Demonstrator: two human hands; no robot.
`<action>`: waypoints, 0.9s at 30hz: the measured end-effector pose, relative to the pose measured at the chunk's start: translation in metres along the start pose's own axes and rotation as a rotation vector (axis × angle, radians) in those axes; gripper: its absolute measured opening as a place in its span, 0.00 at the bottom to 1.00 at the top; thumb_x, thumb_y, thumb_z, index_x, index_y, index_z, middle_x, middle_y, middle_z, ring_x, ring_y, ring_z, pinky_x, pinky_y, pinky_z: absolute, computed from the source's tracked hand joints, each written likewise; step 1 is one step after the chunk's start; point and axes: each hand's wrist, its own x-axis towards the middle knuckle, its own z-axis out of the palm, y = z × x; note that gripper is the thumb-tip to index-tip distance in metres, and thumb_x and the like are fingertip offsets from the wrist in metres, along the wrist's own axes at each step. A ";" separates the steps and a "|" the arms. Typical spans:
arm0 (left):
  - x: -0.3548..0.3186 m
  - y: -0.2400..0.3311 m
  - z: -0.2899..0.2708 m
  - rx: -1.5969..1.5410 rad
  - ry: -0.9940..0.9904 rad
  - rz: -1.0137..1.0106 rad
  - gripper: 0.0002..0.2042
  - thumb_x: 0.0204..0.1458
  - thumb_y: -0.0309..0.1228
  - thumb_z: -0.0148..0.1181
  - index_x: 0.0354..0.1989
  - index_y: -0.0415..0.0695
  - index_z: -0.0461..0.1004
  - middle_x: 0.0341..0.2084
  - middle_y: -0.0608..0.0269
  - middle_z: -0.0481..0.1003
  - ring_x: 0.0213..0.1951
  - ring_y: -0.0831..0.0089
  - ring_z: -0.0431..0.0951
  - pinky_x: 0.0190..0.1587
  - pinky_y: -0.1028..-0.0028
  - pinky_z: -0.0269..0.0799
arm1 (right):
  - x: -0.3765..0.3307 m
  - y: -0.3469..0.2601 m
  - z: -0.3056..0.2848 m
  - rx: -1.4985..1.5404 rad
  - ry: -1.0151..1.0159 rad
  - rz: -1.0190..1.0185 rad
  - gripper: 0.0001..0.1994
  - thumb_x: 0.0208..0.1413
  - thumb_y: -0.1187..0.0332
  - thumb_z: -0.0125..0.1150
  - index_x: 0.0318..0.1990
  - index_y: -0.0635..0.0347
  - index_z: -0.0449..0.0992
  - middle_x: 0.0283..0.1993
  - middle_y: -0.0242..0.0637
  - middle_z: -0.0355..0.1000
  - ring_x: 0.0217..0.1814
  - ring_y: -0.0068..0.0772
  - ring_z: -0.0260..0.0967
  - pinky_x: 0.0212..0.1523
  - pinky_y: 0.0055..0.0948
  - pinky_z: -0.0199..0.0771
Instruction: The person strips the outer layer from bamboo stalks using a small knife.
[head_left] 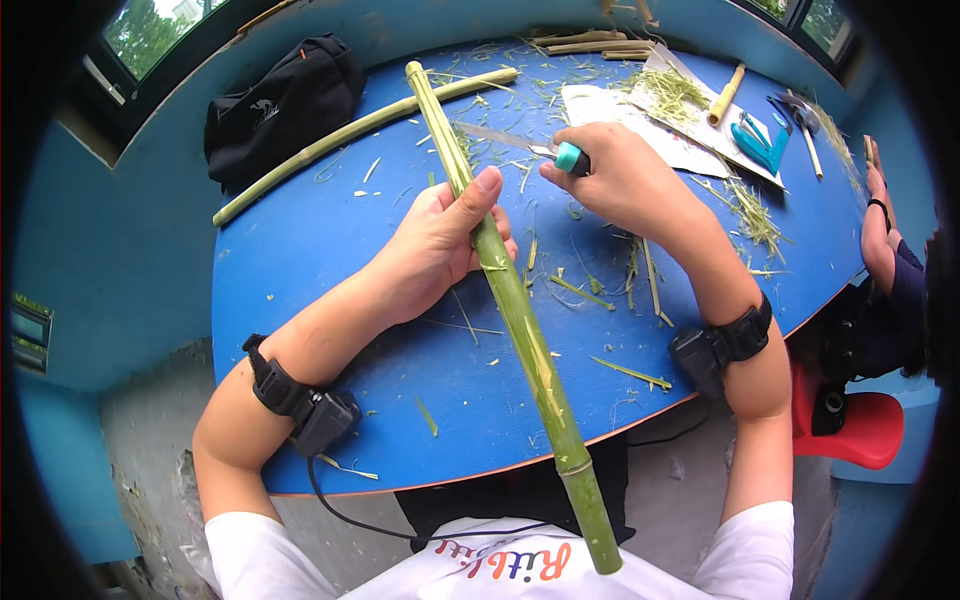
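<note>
A long green bamboo pole [525, 335] slants from the far left of the blue table toward my body, its near end over my shirt. Its far part is pale and stripped, while the near part keeps green skin with scraped patches. My left hand [445, 235] is closed round the pole near its middle, thumb on top. In my right hand [620, 175] is a knife [570, 160] with a teal and black handle. Its thin blade points left and ends close to the pole's stripped part; whether it touches, I cannot tell.
Another bamboo pole [350, 135] lies beside a black bag [285, 110] at the far left. Shavings litter the blue table [320, 260]. White sheets [640, 130], a short bamboo piece [726, 95] and a teal tool [762, 145] lie far right. Another person [890, 280] is beyond the right edge, near a red chair [850, 430].
</note>
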 end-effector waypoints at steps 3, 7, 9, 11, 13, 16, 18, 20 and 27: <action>-0.001 0.001 0.000 0.053 -0.041 -0.011 0.17 0.58 0.48 0.48 0.28 0.48 0.61 0.20 0.67 0.66 0.27 0.72 0.75 0.30 0.77 0.70 | 0.000 -0.005 -0.003 -0.012 -0.038 0.007 0.10 0.47 0.66 0.60 0.28 0.66 0.74 0.26 0.50 0.72 0.32 0.53 0.70 0.36 0.42 0.68; -0.003 0.004 -0.002 0.097 -0.110 -0.051 0.17 0.57 0.47 0.49 0.27 0.48 0.59 0.20 0.66 0.68 0.26 0.69 0.77 0.30 0.77 0.71 | -0.003 -0.007 -0.006 -0.080 -0.041 -0.001 0.10 0.47 0.66 0.60 0.27 0.66 0.74 0.26 0.50 0.71 0.32 0.52 0.70 0.35 0.42 0.68; -0.002 0.003 -0.004 0.089 -0.110 -0.045 0.14 0.58 0.44 0.50 0.28 0.48 0.60 0.20 0.65 0.67 0.25 0.70 0.76 0.29 0.76 0.70 | -0.004 -0.006 -0.008 -0.078 -0.042 -0.031 0.10 0.48 0.66 0.60 0.27 0.65 0.74 0.25 0.50 0.71 0.31 0.52 0.70 0.34 0.42 0.68; -0.003 0.003 -0.005 0.080 -0.115 -0.040 0.12 0.58 0.40 0.51 0.30 0.48 0.60 0.20 0.65 0.67 0.24 0.70 0.75 0.28 0.76 0.69 | -0.005 -0.006 -0.008 -0.078 -0.043 -0.058 0.09 0.48 0.66 0.60 0.27 0.65 0.74 0.25 0.49 0.71 0.31 0.51 0.70 0.34 0.42 0.68; -0.004 0.002 -0.004 0.104 -0.121 0.015 0.06 0.56 0.32 0.50 0.34 0.48 0.60 0.20 0.64 0.66 0.23 0.71 0.73 0.26 0.74 0.66 | -0.004 -0.006 -0.009 -0.049 -0.046 -0.068 0.10 0.48 0.66 0.61 0.27 0.66 0.74 0.24 0.50 0.71 0.30 0.51 0.70 0.33 0.42 0.68; -0.002 0.002 -0.008 -0.054 -0.211 -0.001 0.07 0.52 0.25 0.47 0.38 0.49 0.59 0.21 0.65 0.65 0.23 0.71 0.71 0.26 0.74 0.63 | -0.005 -0.007 -0.010 -0.004 -0.047 -0.031 0.10 0.48 0.66 0.61 0.27 0.66 0.74 0.23 0.50 0.71 0.29 0.51 0.70 0.32 0.41 0.68; -0.002 0.001 -0.007 -0.079 -0.186 -0.009 0.06 0.55 0.28 0.48 0.38 0.49 0.59 0.21 0.65 0.65 0.24 0.72 0.71 0.26 0.74 0.64 | -0.005 0.000 -0.008 -0.010 -0.017 -0.074 0.12 0.49 0.64 0.61 0.30 0.67 0.74 0.23 0.49 0.69 0.27 0.49 0.67 0.31 0.39 0.66; -0.001 0.001 -0.006 -0.103 -0.157 -0.016 0.05 0.57 0.30 0.48 0.38 0.49 0.59 0.22 0.65 0.65 0.25 0.72 0.72 0.27 0.75 0.65 | -0.004 0.001 -0.009 -0.014 0.013 -0.118 0.14 0.50 0.62 0.62 0.32 0.68 0.74 0.22 0.48 0.67 0.26 0.46 0.65 0.30 0.37 0.64; -0.006 0.012 0.007 -0.055 -0.041 -0.041 0.11 0.61 0.38 0.44 0.48 0.47 0.60 0.22 0.65 0.65 0.25 0.74 0.71 0.29 0.77 0.67 | -0.002 -0.001 -0.011 -0.010 0.035 -0.074 0.13 0.50 0.63 0.61 0.29 0.67 0.72 0.22 0.49 0.67 0.27 0.48 0.65 0.30 0.39 0.64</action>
